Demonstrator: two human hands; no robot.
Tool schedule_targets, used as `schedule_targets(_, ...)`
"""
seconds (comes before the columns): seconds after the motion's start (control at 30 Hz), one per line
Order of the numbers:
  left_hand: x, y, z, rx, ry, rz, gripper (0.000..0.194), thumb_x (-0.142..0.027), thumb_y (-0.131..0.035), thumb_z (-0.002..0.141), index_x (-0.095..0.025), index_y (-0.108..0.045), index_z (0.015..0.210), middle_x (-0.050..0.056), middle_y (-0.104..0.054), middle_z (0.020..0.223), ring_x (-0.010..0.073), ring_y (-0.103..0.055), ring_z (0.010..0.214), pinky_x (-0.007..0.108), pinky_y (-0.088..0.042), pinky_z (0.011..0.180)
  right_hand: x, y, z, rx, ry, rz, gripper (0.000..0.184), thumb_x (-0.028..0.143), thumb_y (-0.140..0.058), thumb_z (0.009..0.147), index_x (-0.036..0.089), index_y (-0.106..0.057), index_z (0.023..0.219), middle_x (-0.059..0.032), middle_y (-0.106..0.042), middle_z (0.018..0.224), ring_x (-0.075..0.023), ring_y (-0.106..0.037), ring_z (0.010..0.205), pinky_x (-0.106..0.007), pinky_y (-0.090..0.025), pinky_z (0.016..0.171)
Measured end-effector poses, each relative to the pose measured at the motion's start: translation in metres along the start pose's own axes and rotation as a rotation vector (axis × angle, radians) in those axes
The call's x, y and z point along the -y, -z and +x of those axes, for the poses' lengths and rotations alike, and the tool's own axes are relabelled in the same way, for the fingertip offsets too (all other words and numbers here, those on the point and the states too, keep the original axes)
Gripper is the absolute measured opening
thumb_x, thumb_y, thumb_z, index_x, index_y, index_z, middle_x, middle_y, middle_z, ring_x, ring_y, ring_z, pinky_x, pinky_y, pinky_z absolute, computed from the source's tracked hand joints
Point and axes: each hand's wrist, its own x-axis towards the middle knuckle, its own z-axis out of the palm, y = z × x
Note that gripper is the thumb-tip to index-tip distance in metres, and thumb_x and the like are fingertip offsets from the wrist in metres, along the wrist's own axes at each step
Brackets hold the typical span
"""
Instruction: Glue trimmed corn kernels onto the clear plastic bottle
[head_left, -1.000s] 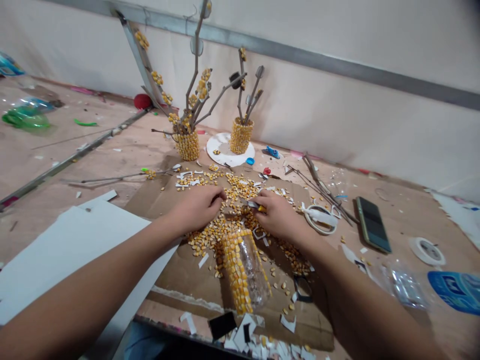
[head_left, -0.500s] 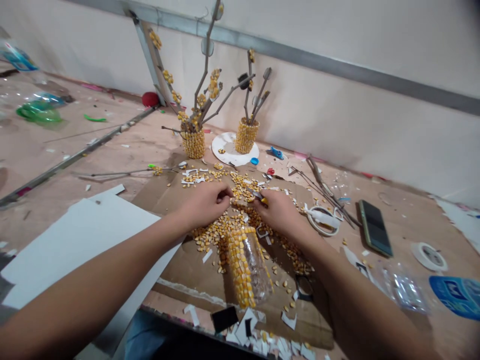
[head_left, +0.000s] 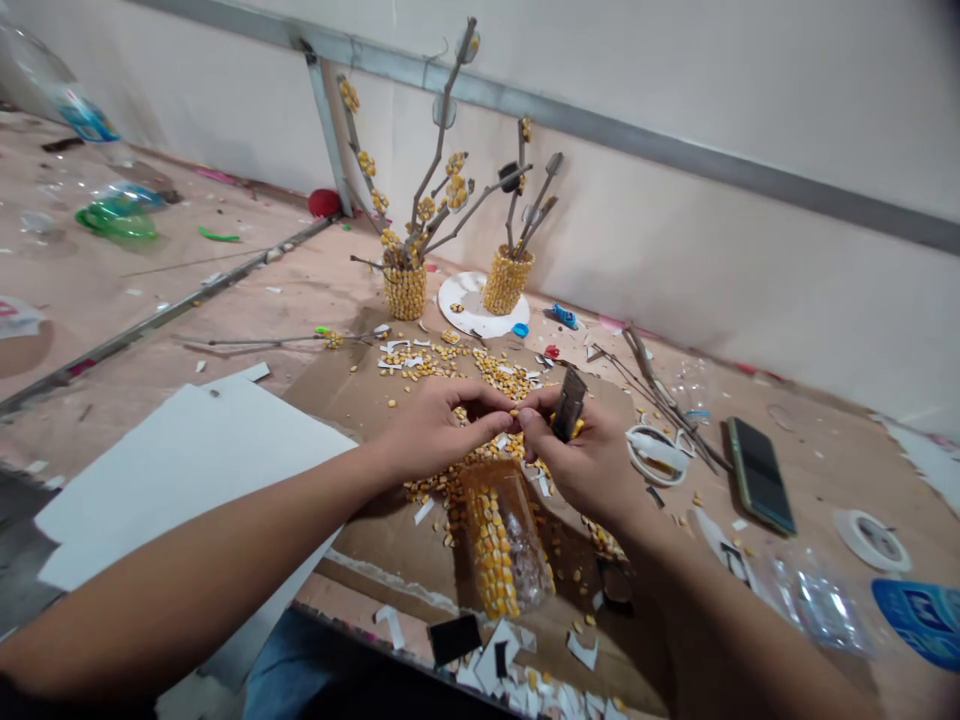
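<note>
My left hand [head_left: 450,425] is closed in a pinch, its fingertips on a small yellow corn kernel [head_left: 514,412]. Against those fingertips, my right hand [head_left: 581,445] has its thumb and forefinger at the same kernel. Tucked in the right hand is a dark box cutter [head_left: 570,402], its end sticking up between the fingers; its blade is hidden. Just below the hands lies a clear plastic bottle piece [head_left: 529,560], one side covered in rows of corn kernels. Loose kernels [head_left: 499,378] are spread over the cardboard [head_left: 322,400] under and around both hands.
Two kernel-covered pots [head_left: 405,290] with twigs stand at the back, one on a white disc [head_left: 469,320]. White sheets [head_left: 187,480] lie left. Scissors [head_left: 660,455], a phone [head_left: 759,475] and a tape roll [head_left: 872,540] lie right. Paper scraps [head_left: 499,650] litter the front edge.
My hands have come together over the bottle piece, fingertips meeting at a kernel. The box cutter has turned so its dark end points up. The view has shifted slightly left.
</note>
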Motion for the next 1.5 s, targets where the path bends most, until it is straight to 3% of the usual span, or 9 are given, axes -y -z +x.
schedule_targets(0.2,0.0,-0.003,-0.001,-0.085,0.02,-0.045,0.019,-0.033,-0.072,0.089,-0.015,-0.079,0.091,0.005,-0.078,0.083,0.0148,-0.066,0.074,0.029,-0.05,0.072,0.001,0.001,0.0,-0.042,0.086,-0.134,0.015,0.032,-0.06,0.098,0.02,-0.065,0.09,0.0024,-0.06,0.07,-0.0126,-0.051,0.059,-0.026,-0.04,0.058)
schedule_targets(0.33,0.001,-0.003,0.0,-0.054,0.091,-0.258,0.018,-0.033,-0.074,0.085,-0.014,-0.073,0.086,0.002,-0.07,0.075,0.0119,-0.058,0.068,0.026,-0.046,0.065,-0.016,0.015,0.002,-0.038,0.266,-0.382,0.039,0.053,-0.056,0.101,0.022,-0.051,0.077,0.0032,-0.048,0.065,-0.0132,-0.042,0.057,-0.028,-0.031,0.057)
schedule_targets(0.43,-0.001,-0.002,-0.001,-0.017,0.122,-0.368,0.019,-0.032,-0.076,0.083,-0.014,-0.071,0.085,0.0,-0.066,0.073,0.0106,-0.055,0.066,0.024,-0.043,0.063,-0.026,0.021,0.002,0.023,0.408,-0.533,0.053,0.065,-0.042,0.105,0.024,-0.042,0.072,0.0026,-0.044,0.063,-0.0138,-0.038,0.056,-0.03,-0.025,0.056)
schedule_targets(0.77,-0.005,-0.007,-0.009,0.084,0.171,-0.429,0.026,-0.038,-0.078,0.085,-0.013,-0.07,0.084,0.0,-0.064,0.075,0.0114,-0.054,0.068,0.024,-0.041,0.064,-0.011,0.016,0.0,0.097,0.53,-0.635,0.054,0.059,-0.039,0.109,0.023,-0.043,0.069,0.0018,-0.046,0.06,-0.0125,-0.039,0.052,-0.028,-0.025,0.054)
schedule_targets(1.17,-0.002,-0.006,-0.012,0.134,0.105,-0.446,0.032,-0.043,-0.084,0.084,-0.013,-0.075,0.081,0.004,-0.07,0.078,0.0128,-0.058,0.07,0.025,-0.045,0.067,0.0,0.012,-0.006,0.153,0.518,-0.615,0.064,0.069,-0.022,0.109,0.023,-0.043,0.07,0.0016,-0.046,0.061,-0.012,-0.04,0.052,-0.029,-0.024,0.053)
schedule_targets(1.23,-0.002,-0.005,-0.012,0.139,0.132,-0.482,0.033,-0.044,-0.085,0.082,-0.013,-0.075,0.08,0.003,-0.067,0.073,0.0114,-0.055,0.066,0.024,-0.042,0.062,-0.009,0.013,-0.004,0.109,0.467,-0.623,0.063,0.07,-0.023,0.108,0.023,-0.041,0.07,0.0021,-0.045,0.06,-0.0125,-0.039,0.052,-0.029,-0.024,0.054)
schedule_targets(1.33,-0.002,-0.004,-0.012,0.112,0.159,-0.541,0.032,-0.044,-0.085,0.081,-0.013,-0.075,0.078,0.0,-0.062,0.068,0.0094,-0.049,0.061,0.023,-0.039,0.059,-0.027,0.018,0.003,-0.068,0.339,-0.621,0.061,0.072,-0.025,0.107,0.025,-0.036,0.069,0.0036,-0.039,0.057,-0.0137,-0.035,0.051,-0.031,-0.021,0.053)
schedule_targets(1.43,-0.002,-0.004,-0.01,0.094,0.159,-0.534,0.03,-0.04,-0.087,0.079,-0.013,-0.075,0.076,0.0,-0.063,0.068,0.0095,-0.049,0.061,0.024,-0.041,0.061,-0.032,0.024,0.007,-0.152,0.282,-0.546,0.053,0.061,-0.04,0.108,0.025,-0.037,0.07,0.0036,-0.04,0.058,-0.0147,-0.037,0.054,-0.031,-0.024,0.055)
schedule_targets(1.5,-0.001,-0.004,-0.008,0.105,0.158,-0.508,0.027,-0.038,-0.087,0.079,-0.013,-0.075,0.077,0.001,-0.065,0.07,0.0096,-0.051,0.062,0.024,-0.042,0.061,-0.024,0.025,0.004,-0.115,0.272,-0.444,0.038,0.045,-0.055,0.106,0.024,-0.047,0.075,0.0028,-0.048,0.063,-0.0149,-0.044,0.057,-0.03,-0.03,0.057)
